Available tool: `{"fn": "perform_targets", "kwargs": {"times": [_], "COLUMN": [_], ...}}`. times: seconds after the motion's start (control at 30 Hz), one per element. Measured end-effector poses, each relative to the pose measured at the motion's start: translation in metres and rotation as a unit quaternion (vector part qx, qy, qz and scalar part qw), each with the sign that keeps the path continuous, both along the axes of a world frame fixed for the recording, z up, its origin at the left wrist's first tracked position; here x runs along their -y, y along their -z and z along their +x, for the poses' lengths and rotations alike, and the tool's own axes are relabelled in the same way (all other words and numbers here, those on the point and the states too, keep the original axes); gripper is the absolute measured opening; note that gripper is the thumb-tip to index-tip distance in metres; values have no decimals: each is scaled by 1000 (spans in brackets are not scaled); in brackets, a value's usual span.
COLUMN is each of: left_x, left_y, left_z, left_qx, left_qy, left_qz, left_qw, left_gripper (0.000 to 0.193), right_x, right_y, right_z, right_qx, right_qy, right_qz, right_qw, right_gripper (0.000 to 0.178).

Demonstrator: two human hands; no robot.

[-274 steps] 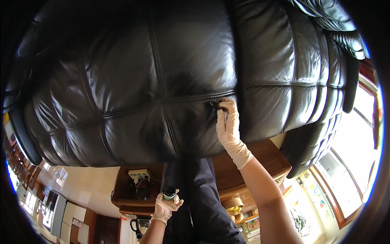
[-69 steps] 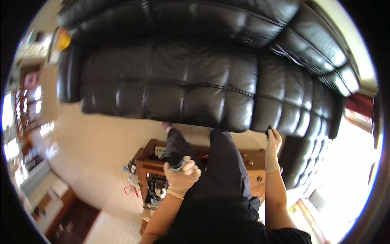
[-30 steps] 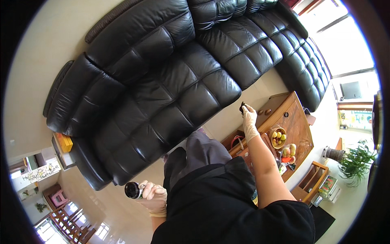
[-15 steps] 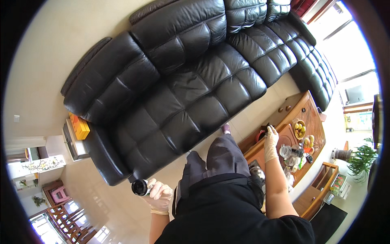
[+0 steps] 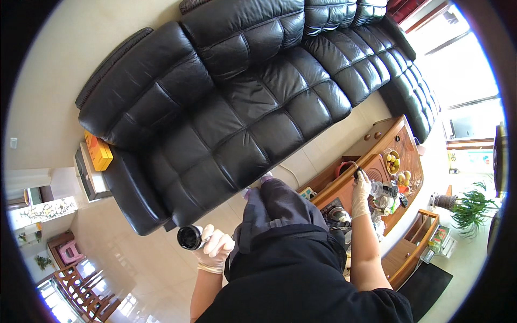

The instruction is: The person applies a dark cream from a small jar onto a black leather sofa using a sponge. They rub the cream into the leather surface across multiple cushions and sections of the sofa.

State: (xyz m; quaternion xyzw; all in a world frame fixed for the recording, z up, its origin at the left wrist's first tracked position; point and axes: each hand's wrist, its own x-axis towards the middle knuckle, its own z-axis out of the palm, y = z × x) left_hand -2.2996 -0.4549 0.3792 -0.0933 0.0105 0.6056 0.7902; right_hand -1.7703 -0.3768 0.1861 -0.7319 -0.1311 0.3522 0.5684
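In my gloved left hand is a round open jar with black stuff inside, held out at the left of my body; the fingers are wrapped round its side. My gloved right hand is raised over the near part of the wooden coffee table, its fingertips pinched on a small dark object whose kind I cannot make out. A long black leather sofa stretches across in front of me, touched by neither hand.
Glass jars, a fruit bowl and other small items crowd the table at right. A yellow box rests by the sofa's left arm. A lower wooden cabinet and a green plant stand farther right. Pale tiles cover the floor.
My right foot has come leftward, closer to the other. The view has shifted slightly. Both hands keep their grip, the left on the jar, the right on the small dark object.
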Motion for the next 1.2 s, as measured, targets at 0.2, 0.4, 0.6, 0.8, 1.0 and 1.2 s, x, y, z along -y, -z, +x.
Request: {"fn": "perform_targets", "kwargs": {"times": [0.2,0.4,0.6,0.8,1.0,1.2], "left_x": [14,2,-28,-56,-64,-44], "left_y": [-9,-26,-78,-150,-207,-199], "left_z": [7,36,42,39,21,-25], "left_qx": [21,103,129,150,287,292], "left_qy": [-62,-121,-125,-30,54,-79], "left_qz": [-20,63,286,437,493,548], "left_qw": [998,985,941,886,820,780], "left_gripper": [24,15,22,45,59,62], "right_x": [-45,-65,-74,-64,-31,3], "right_y": [20,46,53,45,51,32], "right_z": [-27,-45,-48,-29,-26,-43], "right_qx": [-46,-107,-111,-60,-49,-107], "right_qy": [-15,-17,-19,-54,-66,-17], "right_qz": [-17,-29,-48,-38,-7,-59], "right_qw": [999,994,992,996,997,992], "right_gripper": [24,21,19,23,24,20]}}
